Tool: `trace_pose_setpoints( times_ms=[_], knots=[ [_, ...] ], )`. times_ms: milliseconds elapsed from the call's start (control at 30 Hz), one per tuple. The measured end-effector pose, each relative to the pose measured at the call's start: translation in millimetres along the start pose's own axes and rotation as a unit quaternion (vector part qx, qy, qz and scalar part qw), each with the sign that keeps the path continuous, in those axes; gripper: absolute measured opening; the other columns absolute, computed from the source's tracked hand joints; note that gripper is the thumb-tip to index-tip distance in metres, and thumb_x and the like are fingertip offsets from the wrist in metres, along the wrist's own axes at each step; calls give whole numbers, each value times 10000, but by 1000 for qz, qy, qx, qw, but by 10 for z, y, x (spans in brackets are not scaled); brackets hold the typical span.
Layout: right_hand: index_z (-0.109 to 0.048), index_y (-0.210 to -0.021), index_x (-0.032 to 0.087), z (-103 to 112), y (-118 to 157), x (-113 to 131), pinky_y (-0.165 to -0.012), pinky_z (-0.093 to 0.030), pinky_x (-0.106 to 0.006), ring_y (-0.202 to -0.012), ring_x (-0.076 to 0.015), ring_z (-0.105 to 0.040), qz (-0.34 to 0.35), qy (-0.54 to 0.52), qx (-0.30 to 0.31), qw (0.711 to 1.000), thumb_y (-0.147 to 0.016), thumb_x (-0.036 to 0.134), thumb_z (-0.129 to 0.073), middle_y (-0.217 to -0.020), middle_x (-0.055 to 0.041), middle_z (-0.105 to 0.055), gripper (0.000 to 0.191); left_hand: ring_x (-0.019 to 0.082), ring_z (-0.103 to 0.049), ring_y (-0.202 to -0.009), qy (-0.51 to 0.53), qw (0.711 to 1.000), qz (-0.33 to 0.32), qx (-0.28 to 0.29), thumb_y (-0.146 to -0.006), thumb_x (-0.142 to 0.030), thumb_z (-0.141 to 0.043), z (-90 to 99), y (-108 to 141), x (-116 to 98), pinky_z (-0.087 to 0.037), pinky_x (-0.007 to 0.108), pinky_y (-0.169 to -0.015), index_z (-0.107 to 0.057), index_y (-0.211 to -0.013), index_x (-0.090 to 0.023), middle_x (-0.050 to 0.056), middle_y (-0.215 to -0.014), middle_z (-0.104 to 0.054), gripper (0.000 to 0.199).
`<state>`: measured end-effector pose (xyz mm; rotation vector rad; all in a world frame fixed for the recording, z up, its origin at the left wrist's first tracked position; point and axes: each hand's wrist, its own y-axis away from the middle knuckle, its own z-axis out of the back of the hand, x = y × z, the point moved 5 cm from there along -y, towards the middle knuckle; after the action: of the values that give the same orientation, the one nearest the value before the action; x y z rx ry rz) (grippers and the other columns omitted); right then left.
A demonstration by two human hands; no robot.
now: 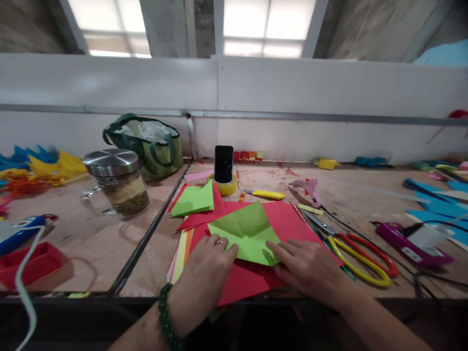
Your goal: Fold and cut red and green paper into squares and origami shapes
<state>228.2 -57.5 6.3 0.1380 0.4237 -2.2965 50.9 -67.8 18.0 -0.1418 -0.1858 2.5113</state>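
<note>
A creased light green paper (248, 231) lies on a stack of red sheets (288, 217), its top corner pointing away from me. My left hand (210, 265), with a ring and a green bead bracelet, is closed on the paper's left lower edge. My right hand (305, 265) grips its right lower edge, thumb and fingers together. Just behind, to the left, folded green pieces (193, 201) rest on red paper. Edges of yellow, orange and pink sheets show under the stack on the left.
Scissors (360, 253), a pink glue gun (309, 189) and a purple power strip (413, 246) lie to the right. Behind are a yellow cutter (268, 195) and a phone (223, 163) on tape. A glass mug (122, 187) and green bag (161, 153) stand left.
</note>
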Motion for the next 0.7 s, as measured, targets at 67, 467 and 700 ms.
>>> trace_pose_setpoints(
  times_ms=[67,467,700],
  knots=[
    [-658,-916,155,17,-39,128,-542,-398,-311,-654,-198,-591,23,11,1,1000,-876,106,-493,-723,-54,-666,177,265,-560,-1010,1,1000,-17,-24,-898,-102,-467,5,-18,-95,-463,419,-878,-576,-1149,-148,129,-1126,-617,277],
    [-692,-1047,213,144,-182,260,-815,-485,-314,-964,-202,-611,-47,-244,124,961,-840,33,-491,-1065,-69,-692,340,317,-500,-1187,67,997,25,-41,-911,-435,-551,-235,221,-32,-416,510,-995,-513,-1336,-197,116,-1340,-553,488],
    [-748,-948,224,-29,-217,-161,-873,-481,-293,-977,-189,-646,-87,-447,154,877,-852,254,-640,-1068,-47,-717,148,245,-554,-1068,179,980,-31,-85,-929,-276,-539,-266,310,0,-487,413,-924,-604,-1205,-202,60,-1183,-645,293]
  ],
)
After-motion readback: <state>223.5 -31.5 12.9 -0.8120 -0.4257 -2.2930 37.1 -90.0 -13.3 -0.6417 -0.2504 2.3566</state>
